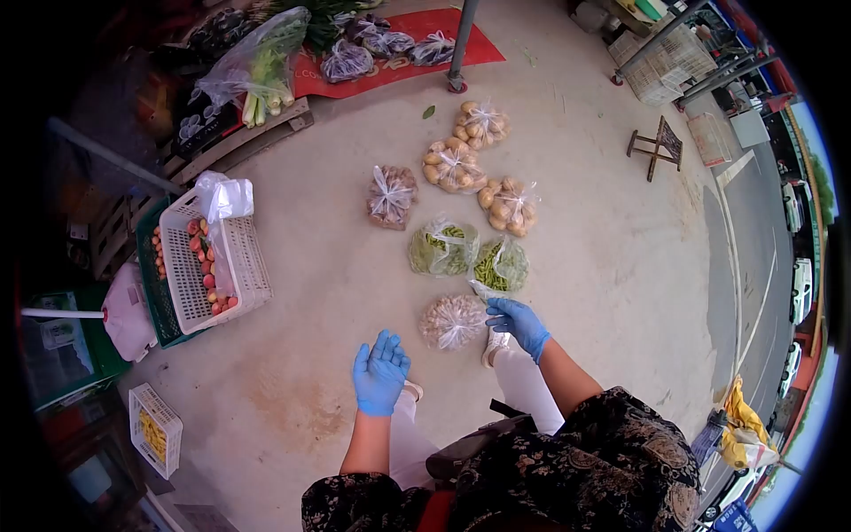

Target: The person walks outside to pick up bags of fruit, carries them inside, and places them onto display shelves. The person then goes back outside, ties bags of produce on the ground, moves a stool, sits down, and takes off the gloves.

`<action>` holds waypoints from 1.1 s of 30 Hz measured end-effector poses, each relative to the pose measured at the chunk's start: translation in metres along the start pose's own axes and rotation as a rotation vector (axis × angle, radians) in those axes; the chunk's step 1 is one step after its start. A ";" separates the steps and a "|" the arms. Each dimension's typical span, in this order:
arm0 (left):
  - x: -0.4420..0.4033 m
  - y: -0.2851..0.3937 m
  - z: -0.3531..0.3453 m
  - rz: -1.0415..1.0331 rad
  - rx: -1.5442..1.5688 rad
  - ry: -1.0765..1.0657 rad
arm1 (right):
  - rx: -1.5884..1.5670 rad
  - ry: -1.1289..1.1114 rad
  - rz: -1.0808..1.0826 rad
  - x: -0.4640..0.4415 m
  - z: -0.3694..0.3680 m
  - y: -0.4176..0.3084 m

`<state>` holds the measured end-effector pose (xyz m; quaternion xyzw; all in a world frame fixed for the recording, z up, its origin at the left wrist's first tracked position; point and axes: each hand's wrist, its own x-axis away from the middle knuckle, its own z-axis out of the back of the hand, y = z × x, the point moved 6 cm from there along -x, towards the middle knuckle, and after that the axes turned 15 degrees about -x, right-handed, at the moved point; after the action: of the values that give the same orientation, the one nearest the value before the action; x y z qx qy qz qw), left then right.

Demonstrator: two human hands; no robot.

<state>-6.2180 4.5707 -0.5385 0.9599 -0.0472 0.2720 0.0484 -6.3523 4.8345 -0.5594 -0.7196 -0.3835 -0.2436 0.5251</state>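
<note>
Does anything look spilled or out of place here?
Two small oddities: a loose green leaf lies on the floor near the potato bags, stray while the potatoes are bagged, and a brownish stain marks the otherwise pale floor left of the left hand. I see no potatoes spilled.

On the red sheet (pixel 486 51) I make out pale lettering, probably ".CO"; the white marks on the blue panel (pixel 735 518) are too small for me.

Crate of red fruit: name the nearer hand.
Left. The left hand is right of the fruit crate and lower in view; the right hand is farther right.
</note>
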 end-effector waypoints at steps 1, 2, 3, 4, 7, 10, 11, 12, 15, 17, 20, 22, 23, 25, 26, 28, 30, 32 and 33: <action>-0.026 -0.003 0.011 -0.017 -0.011 -0.025 | 0.328 0.013 0.050 -0.038 0.014 -0.005; -0.052 -0.006 0.026 -0.025 -0.019 -0.039 | 0.651 0.040 0.100 -0.072 0.035 -0.001; -0.075 -0.008 0.039 -0.045 -0.023 -0.040 | 0.976 0.075 0.150 -0.103 0.052 0.006; -0.101 -0.011 0.049 -0.063 -0.022 -0.048 | 1.169 0.062 0.189 -0.138 0.064 0.015; -0.154 -0.015 0.086 -0.085 -0.072 -0.047 | 1.634 0.021 0.183 -0.229 0.101 0.044; -0.186 -0.009 0.122 -0.067 -0.167 -0.082 | 1.854 -0.023 -0.050 -0.292 0.126 0.071; -0.193 -0.005 0.134 -0.058 -0.202 -0.102 | 1.913 -0.062 -0.062 -0.312 0.137 0.082; -0.200 0.002 0.143 -0.047 -0.250 -0.115 | 1.971 -0.096 -0.070 -0.330 0.148 0.090; -0.227 0.021 0.173 -0.020 -0.394 -0.161 | 2.130 -0.332 -0.081 -0.391 0.181 0.121; -0.251 0.025 0.188 0.005 -0.492 -0.185 | 2.288 -0.534 -0.124 -0.429 0.208 0.140; -0.287 0.015 0.199 0.044 -0.500 -0.256 | 2.101 -0.447 0.140 -0.435 0.211 0.122; -0.312 0.009 0.219 0.100 -0.552 -0.229 | 1.942 -0.340 0.291 -0.394 0.186 0.092; -0.320 0.008 0.231 0.131 -0.583 -0.207 | 1.584 -0.275 0.317 -0.388 0.191 0.086; -0.320 -0.007 0.229 0.176 -0.688 -0.240 | 0.868 -0.143 0.344 -0.379 0.224 0.076; -0.320 -0.017 0.230 0.195 -0.732 -0.262 | 0.680 -0.080 0.364 -0.365 0.229 0.070; -0.317 -0.030 0.232 0.184 -1.041 -0.276 | 0.531 -0.055 0.393 -0.329 0.217 0.054; -0.314 -0.043 0.235 0.122 -1.373 -0.336 | 0.610 -0.131 0.411 -0.297 0.186 0.034; -0.307 -0.050 0.233 -0.011 -1.751 -0.428 | 0.670 -0.305 0.464 -0.260 0.130 0.022; -0.299 -0.047 0.220 -0.117 -1.915 -0.442 | 0.696 -0.400 0.490 -0.240 0.097 0.014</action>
<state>-6.3522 4.6109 -0.8858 0.5451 -0.2079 -0.0697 0.8092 -6.4871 4.8527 -0.7807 -0.6030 -0.3548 0.1740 0.6930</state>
